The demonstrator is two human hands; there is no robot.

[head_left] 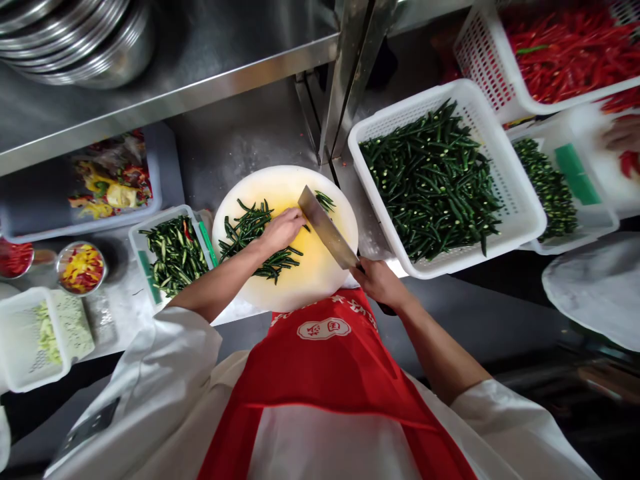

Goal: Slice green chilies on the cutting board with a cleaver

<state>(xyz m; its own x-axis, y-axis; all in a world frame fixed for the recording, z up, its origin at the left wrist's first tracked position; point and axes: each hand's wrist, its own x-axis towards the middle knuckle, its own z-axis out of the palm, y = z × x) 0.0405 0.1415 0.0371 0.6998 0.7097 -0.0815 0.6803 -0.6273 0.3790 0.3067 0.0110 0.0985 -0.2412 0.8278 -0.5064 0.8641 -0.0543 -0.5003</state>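
My right hand (381, 285) is wrapped round the handle of a cleaver (327, 228). Its broad blade slants across a round white cutting board (285, 293) with a yellowish middle. Right beside the blade, the curled fingers of my left hand (284, 230) press on green chilies, mostly hidden under them; one dark tip shows at the fingertips. A loose heap of long green chilies (245, 230) lies around and left of that hand. Beyond the blade, on its right side, is a small bunch of cut green chilies (325, 201).
A white basket of green chilies (435, 187) stands to the right, with a crate of red chilies (575, 53) behind it. A co-worker's hand (623, 133) is at far right. Left sits a tub of cut chilies (175, 253). A steel shelf (225, 73) overhangs the back.
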